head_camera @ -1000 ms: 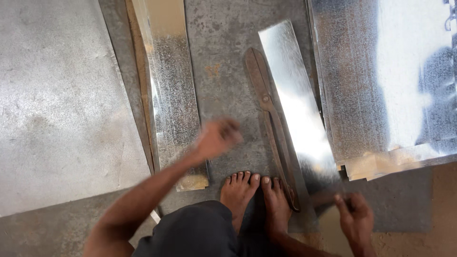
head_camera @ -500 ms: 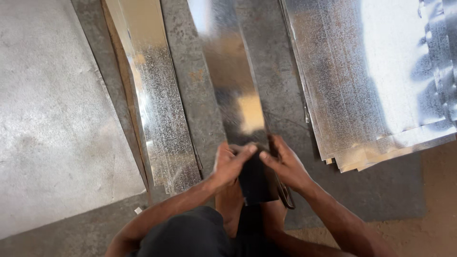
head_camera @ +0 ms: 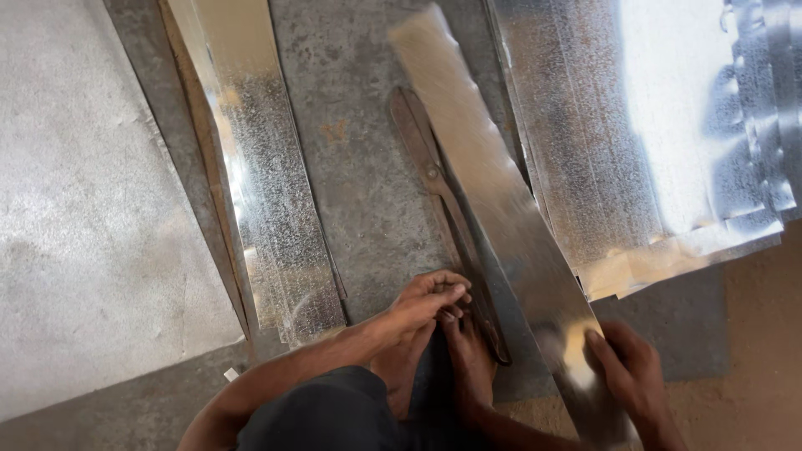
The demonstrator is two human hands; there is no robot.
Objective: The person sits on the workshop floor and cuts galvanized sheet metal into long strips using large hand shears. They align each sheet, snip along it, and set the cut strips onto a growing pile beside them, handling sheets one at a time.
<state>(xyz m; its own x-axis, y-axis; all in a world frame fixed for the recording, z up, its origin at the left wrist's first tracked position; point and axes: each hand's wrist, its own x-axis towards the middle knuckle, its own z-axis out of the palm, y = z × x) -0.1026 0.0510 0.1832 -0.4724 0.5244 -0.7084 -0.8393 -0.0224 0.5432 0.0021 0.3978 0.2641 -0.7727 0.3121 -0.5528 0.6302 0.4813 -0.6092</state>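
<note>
A shiny, blurred metal strip (head_camera: 493,200) is clamped by the right hand (head_camera: 631,376), while one pair of shears (head_camera: 447,213) is gripped by the left hand (head_camera: 426,305).

Glossy spangled metal strip (head_camera: 493,192), dull rusty metal shears (head_camera: 443,209), rough concrete floor (head_camera: 359,167).

No packages, labels, signs or screens visible.

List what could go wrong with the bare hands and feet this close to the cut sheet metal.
The right hand grips the loose metal strip by its raw edge, which could cut the fingers. The left hand is at the handles of the shears, beside the bare feet, so pinched or nicked toes seem possible.
</note>
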